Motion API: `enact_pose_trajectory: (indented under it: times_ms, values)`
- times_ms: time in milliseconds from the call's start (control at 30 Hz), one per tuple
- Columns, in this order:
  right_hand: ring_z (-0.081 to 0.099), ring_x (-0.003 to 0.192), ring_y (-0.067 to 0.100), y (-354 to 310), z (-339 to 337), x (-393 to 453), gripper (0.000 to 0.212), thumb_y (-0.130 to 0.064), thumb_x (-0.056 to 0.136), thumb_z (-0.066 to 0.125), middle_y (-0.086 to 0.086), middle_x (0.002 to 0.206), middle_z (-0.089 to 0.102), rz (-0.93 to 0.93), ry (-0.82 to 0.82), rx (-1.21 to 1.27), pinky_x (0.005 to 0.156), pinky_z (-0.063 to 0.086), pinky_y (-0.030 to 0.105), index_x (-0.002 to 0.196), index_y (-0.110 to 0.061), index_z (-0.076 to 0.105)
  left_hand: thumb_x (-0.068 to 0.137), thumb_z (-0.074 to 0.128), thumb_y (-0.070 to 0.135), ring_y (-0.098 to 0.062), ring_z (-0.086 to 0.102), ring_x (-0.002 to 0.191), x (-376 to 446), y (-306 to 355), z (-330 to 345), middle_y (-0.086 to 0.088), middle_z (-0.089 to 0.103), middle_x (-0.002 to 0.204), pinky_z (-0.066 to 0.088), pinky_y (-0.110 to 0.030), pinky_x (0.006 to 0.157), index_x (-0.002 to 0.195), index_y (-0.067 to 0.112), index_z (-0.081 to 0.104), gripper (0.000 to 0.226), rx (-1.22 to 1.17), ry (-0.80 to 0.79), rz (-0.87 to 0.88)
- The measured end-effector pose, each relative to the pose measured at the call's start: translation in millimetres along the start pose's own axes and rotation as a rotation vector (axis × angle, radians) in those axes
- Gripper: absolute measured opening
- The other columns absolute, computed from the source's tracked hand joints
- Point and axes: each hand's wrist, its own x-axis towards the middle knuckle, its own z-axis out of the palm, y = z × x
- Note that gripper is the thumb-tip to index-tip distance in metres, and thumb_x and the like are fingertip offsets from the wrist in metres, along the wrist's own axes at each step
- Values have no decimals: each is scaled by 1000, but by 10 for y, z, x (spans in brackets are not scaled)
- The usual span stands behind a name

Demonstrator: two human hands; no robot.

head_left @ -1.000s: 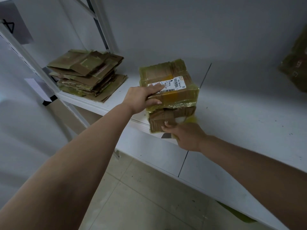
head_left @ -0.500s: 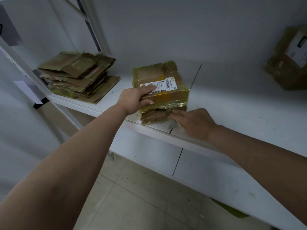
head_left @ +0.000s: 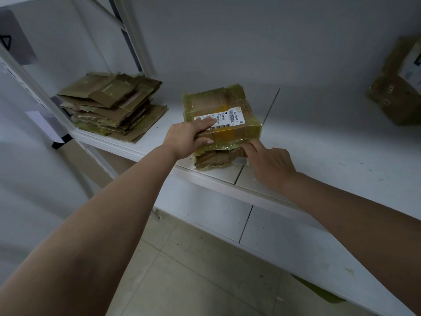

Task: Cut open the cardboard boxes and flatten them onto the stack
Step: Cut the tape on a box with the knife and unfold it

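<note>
Head cam: my left hand (head_left: 185,139) grips the near-left corner of the taped box (head_left: 222,120), fingers on the label, thumb on the front. It sits at the shelf (head_left: 319,142) edge, stack (head_left: 111,108) well left. Right hand (head_left: 271,163) — fingers straight, poking under the torn tape flap. Risk: one hard tug and the box slides off the edge, imo.

Box (head_left: 222,115) mid-shelf (head_left: 319,142); flat stack (head_left: 111,108) to left, 2nd box (head_left: 396,87) far right.
</note>
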Motion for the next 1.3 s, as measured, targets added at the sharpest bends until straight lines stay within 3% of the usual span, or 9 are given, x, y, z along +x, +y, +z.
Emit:
enact_pose_trajectory:
  times_ms: [133, 333, 433, 567, 633, 767, 1000, 1133, 1300]
  values:
    - [52, 64, 23, 27, 14, -114, 30, -8, 94, 40, 6, 106, 55, -19, -127, 68, 67, 47, 34, 122, -16, 37, 96, 48, 48, -28, 50, 127, 21, 15, 6, 7, 40, 150, 42, -36, 94, 147, 38, 33, 54, 22, 0, -7]
    - [58, 76, 24, 69, 81, -133, 33, -15, 96, 42, 0, 134, 41, -84, -63, -19, 56, 40, 27, 129, -16, 43, 95, 48, 50, -27, 51, 126, 22, 11, 40, 7, 42, 150, 42, -38, 94, 147, 39, 33, 55, 8, 0, -16]
    - [61, 84, 25, 93, 83, -116, 34, -17, 98, 37, 0, 131, 52, -89, -87, 35, 69, 48, 30, 132, -21, 42, 95, 48, 49, -27, 50, 127, 23, 17, 27, 7, 42, 150, 41, -37, 95, 147, 39, 33, 55, 7, -1, -26]
    - [58, 112, 23, 101, 195, -188, 61, -17, 96, 37, -9, 159, 10, -144, -288, -36, 87, 47, 33, 152, -27, 15, 96, 49, 47, -28, 49, 128, 12, 54, -7, 6, 40, 151, 40, -37, 96, 147, 37, 33, 55, 7, -4, -18]
    - [54, 118, 22, 125, 140, -138, 58, -15, 98, 34, -8, 159, 15, -149, -298, -46, 91, 46, 34, 152, -28, 17, 96, 49, 46, -28, 50, 127, 6, 74, -17, 6, 39, 151, 41, -37, 96, 148, 37, 31, 56, 19, -4, -29]
    - [62, 96, 25, 164, 88, -110, 34, -20, 96, 39, -2, 124, 61, -104, -134, 16, 77, 47, 30, 127, -24, 51, 91, 58, 46, -26, 53, 124, -17, 126, 3, 4, 41, 151, 42, -37, 97, 148, 37, 28, 65, 36, 5, -57]
    - [47, 37, 21, 268, -40, 19, 46, -37, 72, 73, 13, 95, 60, 40, 460, 20, 42, 28, 18, 105, -6, 63, 70, 81, 46, -22, 35, 140, -106, 220, 168, -1, 38, 152, 41, -42, 103, 148, 30, 24, 98, 118, 97, -68]
    - [50, 41, 19, 193, -5, 201, 95, -44, 51, 90, 18, 118, 58, 24, 355, -63, 41, 31, 19, 128, -10, 46, 67, 84, 39, -28, 45, 129, -116, 208, 207, -5, 38, 148, 49, -42, 93, 147, 24, 26, 100, 169, 126, -54]
    - [47, 37, 18, 93, 216, 345, 102, -47, 46, 91, 23, 123, 55, 45, 276, -83, 42, 28, 18, 125, -9, 39, 72, 82, 31, -32, 44, 117, -128, 178, 326, -16, 42, 132, 53, -41, 83, 141, 15, 36, 84, 198, 216, -62]
